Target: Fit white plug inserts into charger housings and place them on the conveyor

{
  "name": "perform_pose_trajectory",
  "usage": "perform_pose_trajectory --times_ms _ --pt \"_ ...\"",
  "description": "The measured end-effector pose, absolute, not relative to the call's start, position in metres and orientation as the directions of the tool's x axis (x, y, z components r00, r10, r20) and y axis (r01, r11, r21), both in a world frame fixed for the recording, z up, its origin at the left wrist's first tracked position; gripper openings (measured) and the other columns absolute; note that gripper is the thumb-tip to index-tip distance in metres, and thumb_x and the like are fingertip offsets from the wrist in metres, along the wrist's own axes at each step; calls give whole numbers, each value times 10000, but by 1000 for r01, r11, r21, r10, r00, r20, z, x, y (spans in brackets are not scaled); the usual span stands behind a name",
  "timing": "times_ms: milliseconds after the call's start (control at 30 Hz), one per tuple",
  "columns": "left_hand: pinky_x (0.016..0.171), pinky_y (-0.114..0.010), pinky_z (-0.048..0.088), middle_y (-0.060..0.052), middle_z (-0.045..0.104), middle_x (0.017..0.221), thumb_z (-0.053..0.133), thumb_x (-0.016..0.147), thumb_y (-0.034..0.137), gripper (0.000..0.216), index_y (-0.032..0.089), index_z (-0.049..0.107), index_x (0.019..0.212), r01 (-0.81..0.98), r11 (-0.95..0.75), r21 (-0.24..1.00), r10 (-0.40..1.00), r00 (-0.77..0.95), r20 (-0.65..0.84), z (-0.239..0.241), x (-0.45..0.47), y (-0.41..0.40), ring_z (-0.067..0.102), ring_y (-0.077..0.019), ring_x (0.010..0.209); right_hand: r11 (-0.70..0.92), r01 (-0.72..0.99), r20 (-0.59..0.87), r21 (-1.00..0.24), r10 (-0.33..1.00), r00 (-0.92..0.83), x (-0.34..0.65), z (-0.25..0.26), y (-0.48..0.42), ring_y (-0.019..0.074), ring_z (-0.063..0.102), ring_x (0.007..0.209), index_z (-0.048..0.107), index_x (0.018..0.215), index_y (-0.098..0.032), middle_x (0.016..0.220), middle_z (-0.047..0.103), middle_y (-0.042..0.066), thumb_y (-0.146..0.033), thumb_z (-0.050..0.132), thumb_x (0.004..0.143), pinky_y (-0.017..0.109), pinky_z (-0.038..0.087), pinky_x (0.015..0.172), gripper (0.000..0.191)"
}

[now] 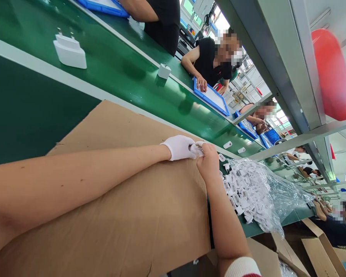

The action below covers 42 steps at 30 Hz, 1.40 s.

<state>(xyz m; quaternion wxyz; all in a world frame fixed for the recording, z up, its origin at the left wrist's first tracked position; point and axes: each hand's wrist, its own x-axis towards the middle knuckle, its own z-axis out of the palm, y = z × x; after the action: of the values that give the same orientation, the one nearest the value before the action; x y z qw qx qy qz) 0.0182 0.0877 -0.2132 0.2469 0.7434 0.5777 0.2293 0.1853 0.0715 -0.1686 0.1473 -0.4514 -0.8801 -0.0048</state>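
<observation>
My left hand (179, 147) wears a white glove and reaches in over the cardboard sheet (127, 215). Its fingers are closed and meet the fingers of my right hand (209, 161), whose back is bare. Both hands come together at a small white piece (197, 149), mostly covered by the fingers; its kind cannot be made out against the white glove. Just beyond my right hand lies a heap of white plastic charger parts (238, 188), partly under a clear plastic bag (288, 188).
A green conveyor belt (115, 77) carries a white plug charger (70, 52), a second charger (164, 71) and small white parts (227, 145). Across it, co-workers sit by blue-rimmed trays (212, 96). A metal beam (276, 65) slants overhead. Open cardboard boxes (320, 246) stand at lower right.
</observation>
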Motion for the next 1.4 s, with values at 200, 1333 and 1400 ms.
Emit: perform_pose_trajectory --times_ms 200,1333,1400 --pt "816 -321 497 25 771 1089 522 922 574 385 399 668 1232 754 -207 623 977 194 89 -201 22 71 717 -249 978 556 829 268 -58 809 -523 183 -168 70 270 561 993 606 1031 -225 1010 662 76 50 426 707 337 443 853 462" --pt "1096 -556 422 -246 395 1605 723 751 474 955 124 370 1567 706 386 594 780 -594 199 -183 -52 155 438 -458 1412 174 975 163 -135 975 -151 244 -178 104 227 628 929 639 873 -178 1016 684 88 -84 646 794 301 430 778 123" --pt "1170 -558 357 -187 250 1697 679 812 445 951 175 271 1627 812 258 524 777 -497 387 -173 -30 153 355 -443 1475 223 958 166 -182 967 -193 242 -181 104 213 610 871 616 788 -189 913 665 58 -67 654 756 295 424 748 132"
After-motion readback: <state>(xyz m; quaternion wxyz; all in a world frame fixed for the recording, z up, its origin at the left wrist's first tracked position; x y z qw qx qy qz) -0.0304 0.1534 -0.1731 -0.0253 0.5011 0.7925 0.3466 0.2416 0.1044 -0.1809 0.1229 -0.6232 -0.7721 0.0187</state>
